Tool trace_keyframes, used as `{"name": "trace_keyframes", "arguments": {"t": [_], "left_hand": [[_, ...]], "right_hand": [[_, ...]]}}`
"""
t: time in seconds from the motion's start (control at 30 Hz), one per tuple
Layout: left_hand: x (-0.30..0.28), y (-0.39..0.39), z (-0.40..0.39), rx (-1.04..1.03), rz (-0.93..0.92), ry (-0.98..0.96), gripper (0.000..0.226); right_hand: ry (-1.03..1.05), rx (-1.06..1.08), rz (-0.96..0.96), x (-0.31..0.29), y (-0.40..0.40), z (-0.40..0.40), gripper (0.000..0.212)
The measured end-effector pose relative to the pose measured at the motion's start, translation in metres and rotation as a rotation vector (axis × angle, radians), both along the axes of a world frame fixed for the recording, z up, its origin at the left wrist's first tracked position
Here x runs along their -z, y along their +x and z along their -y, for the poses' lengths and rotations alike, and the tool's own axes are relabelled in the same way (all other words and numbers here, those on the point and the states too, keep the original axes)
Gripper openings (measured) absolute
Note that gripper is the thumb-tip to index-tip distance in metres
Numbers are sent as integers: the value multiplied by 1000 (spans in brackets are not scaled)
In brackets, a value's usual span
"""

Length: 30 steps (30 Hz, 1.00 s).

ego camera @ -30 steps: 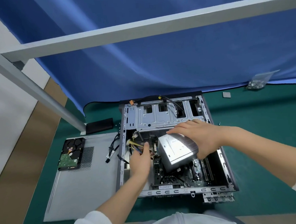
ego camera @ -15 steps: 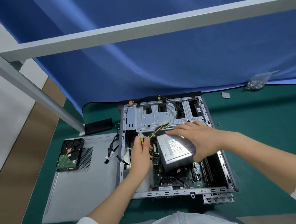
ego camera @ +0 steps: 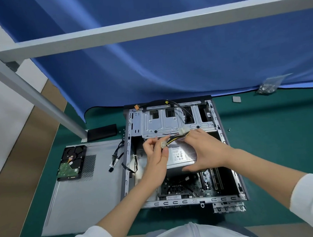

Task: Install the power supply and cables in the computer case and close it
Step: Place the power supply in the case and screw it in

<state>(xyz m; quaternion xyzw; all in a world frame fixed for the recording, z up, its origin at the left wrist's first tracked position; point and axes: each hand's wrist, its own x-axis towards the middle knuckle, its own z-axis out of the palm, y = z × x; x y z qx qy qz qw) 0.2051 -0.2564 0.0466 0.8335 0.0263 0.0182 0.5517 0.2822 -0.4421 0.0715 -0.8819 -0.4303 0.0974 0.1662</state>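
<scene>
We're mid-install: computer case lies open on its side at frame centre on the green mat, power supply held inside it, just below the drive cage, tilted and not seated as far as we can judge

Right hand grips the power supply from the right, fingers spread and curled over its top edge, thumb under the lower edge

Left hand pinches a white connector on the yellow-black cables; other fingers loosely curled. A second white connector sits just above, beside the right fingers

How we'd do this step well:
- keep the cable bundle lifted clear toward frame centre-top so nothing gets trapped under the unit as it goes down
- keep the right-hand grip steady, lower the unit level toward its bay; which corner is the bay we can't tell
- watch the motherboard below, don't drag the metal box across it
- only then route connectors to their sockets

Side panel lies flat at left of the case, hard drive on its upper part; screw bag upper right, well apart. Closing looks a long way off
</scene>
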Motion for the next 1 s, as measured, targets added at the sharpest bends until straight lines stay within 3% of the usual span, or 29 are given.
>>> {"name": "trace_keyframes", "arguments": {"t": [0.1, 0.17, 0.23, 0.3, 0.47, 0.57, 0.8, 1.0], "left_hand": [[1, 1, 3, 38, 4, 59, 41], [2, 2, 2, 75, -6, 159, 50], [0, 1, -2, 109, -19, 238, 52], [-3, 1, -7, 150, -17, 314, 53], [-12, 11, -9, 266, -86, 512, 82], [-15, 14, -8, 295, -134, 519, 104], [-21, 15, -11, 358, -224, 515, 136], [-19, 15, -8, 335, -190, 635, 143]], "right_hand": [[404, 209, -9, 4, -9, 0, 48], [690, 469, -37, 8, -14, 0, 40], [785, 578, -76, 11, -16, -3, 30], [734, 524, -130, 13, -16, -5, 18], [356, 182, 34, 10, -11, 0, 51], [156, 93, 146, 5, -12, 2, 49], [12, 8, 160, -3, -14, 1, 43], [-21, -84, 238, -5, -13, -1, 56]]}}
